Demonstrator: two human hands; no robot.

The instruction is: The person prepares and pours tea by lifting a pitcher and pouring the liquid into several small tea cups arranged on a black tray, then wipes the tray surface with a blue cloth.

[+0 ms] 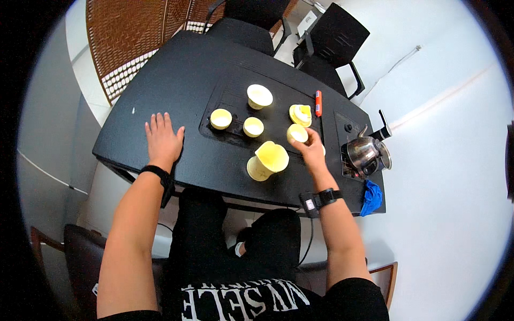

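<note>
My right hand (311,148) grips a small pale yellow teacup (297,133) by its side, fingers around the rim. Flat on the black table (187,160), at the left, lies my left hand (163,140), fingers spread and holding nothing. Two similar teacups, a left one (220,119) and a middle one (253,127), stand between my hands. Closer to me is a pale yellow pitcher (267,161) with a spout. A wider flared bowl (259,97) stands farther back. Just beyond the held cup sits a saucer with a lid-like piece (301,114). A pale object behind my right hand is mostly hidden.
A red wrapped stick (318,103) lies right of the saucer. At the table's right end, a steel kettle (365,155) sits by a hob with a knob (348,128). A blue cloth (372,198) hangs near the right corner. Black chairs (332,43) stand beyond the table.
</note>
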